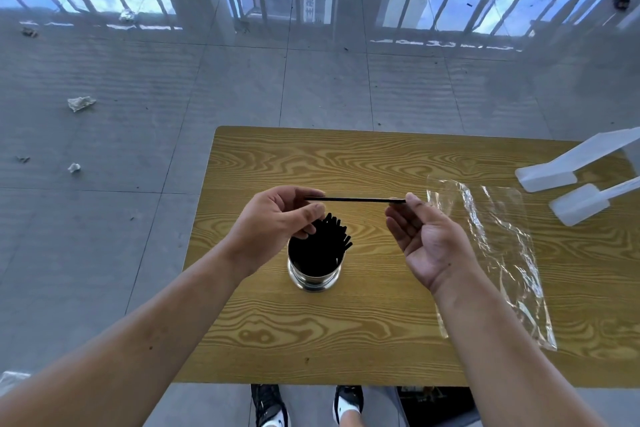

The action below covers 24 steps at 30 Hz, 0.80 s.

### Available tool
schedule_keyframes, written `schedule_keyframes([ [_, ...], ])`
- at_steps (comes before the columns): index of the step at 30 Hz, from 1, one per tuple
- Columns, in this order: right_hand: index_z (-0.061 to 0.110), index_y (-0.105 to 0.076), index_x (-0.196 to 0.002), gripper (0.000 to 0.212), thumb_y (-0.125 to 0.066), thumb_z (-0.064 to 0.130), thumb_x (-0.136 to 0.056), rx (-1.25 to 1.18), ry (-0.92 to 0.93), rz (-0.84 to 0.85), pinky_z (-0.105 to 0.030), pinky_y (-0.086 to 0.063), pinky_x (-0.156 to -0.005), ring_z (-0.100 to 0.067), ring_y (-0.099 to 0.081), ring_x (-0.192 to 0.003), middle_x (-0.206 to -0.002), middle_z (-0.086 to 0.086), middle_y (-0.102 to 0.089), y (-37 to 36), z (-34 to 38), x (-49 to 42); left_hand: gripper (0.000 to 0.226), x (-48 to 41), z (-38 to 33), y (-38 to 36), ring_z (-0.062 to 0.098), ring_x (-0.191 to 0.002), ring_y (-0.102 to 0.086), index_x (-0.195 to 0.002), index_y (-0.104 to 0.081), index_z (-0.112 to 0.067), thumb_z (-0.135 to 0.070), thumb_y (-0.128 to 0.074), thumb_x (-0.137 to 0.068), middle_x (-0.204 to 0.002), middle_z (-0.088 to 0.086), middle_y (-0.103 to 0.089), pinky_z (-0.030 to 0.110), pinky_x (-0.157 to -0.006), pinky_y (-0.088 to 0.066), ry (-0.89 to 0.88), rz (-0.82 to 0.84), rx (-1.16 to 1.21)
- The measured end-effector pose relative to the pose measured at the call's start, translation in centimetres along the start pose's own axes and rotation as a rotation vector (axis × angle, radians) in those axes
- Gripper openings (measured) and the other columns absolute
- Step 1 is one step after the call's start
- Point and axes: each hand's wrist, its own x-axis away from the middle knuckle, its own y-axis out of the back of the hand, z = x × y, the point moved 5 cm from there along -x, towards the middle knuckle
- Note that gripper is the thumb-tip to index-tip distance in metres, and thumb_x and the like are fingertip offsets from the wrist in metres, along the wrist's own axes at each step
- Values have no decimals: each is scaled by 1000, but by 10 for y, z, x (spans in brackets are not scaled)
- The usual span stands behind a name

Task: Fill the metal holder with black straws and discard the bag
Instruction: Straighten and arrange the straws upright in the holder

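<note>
Wood-grain table (346, 340) carries the metal holder (313, 282); left hand (273, 218) and right hand (429, 243) each pinch an end of one black straw (356, 199) at its twelve o'clock, probably light, stiff, slick, best held near mid-length. Bag (502, 253) lies at three o'clock

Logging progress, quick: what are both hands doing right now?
Left hand: pinching one end of a black straw.
Right hand: pinching its other end.
</note>
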Motion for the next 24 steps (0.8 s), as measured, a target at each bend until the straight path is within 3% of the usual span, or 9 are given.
schedule_keyframes([
  [3,5,-69,-101,9,-73,13,-99,-1,-36,-1,-28,-64,-61,-23,-81,-75,-82,-11,-80,1,-9,0,15,0,-5,-2,17,-77,-74,-106,-79,-4,-11,-75,-93,-93,13,-80,23,-73,-61,-18,-38,22],
  [8,5,-70,-104,12,-73,15,-98,15,-99,13,-28,-64,-60,-23,-81,-75,-88,-13,-81,-1,-21,5,24,3,-4,0,21,-85,-78,-100,-82,-8,-16,-83,-77,-96,17,-80,26,-76,-62,61,-66,216],
  [11,7,-67,-101,12,-73,18,-97,134,-179,91,-27,-63,-56,-19,-79,-68,-85,-11,-80,-3,-31,11,21,3,-5,0,21,-86,-79,-97,-85,-14,-20,-84,-77,-94,14,-80,28,-76,-62,83,-84,301],
  [14,11,-65,-93,19,-79,22,-84,272,-239,203,-26,-61,-53,-18,-74,-62,-79,-11,-77,-4,-39,20,22,3,-9,1,19,-84,-78,-98,-85,-14,-23,-84,-78,-91,11,-80,28,-75,-62,76,-82,314],
  [18,9,-67,-91,17,-80,20,-89,439,-213,257,-28,-58,-50,-19,-70,-58,-77,-14,-75,-3,-47,22,21,2,-15,2,15,-79,-74,-97,-85,-15,-25,-83,-80,-86,6,-78,27,-73,-61,34,-96,234],
  [21,11,-70,-94,13,-77,21,-97,639,-78,241,-28,-55,-51,-17,-66,-56,-79,-11,-77,-4,-44,18,16,2,-19,5,15,-80,-74,-96,-84,-16,-26,-80,-85,-86,3,-78,25,-73,-61,-50,-149,67],
  [24,14,-74,-94,11,-78,24,-98,821,76,202,-26,-50,-49,-13,-59,-53,-76,-5,-78,-5,-38,13,8,3,-22,6,13,-81,-75,-95,-82,-16,-12,-75,-96,-89,1,-80,21,-75,-59,-144,-188,-122],
])
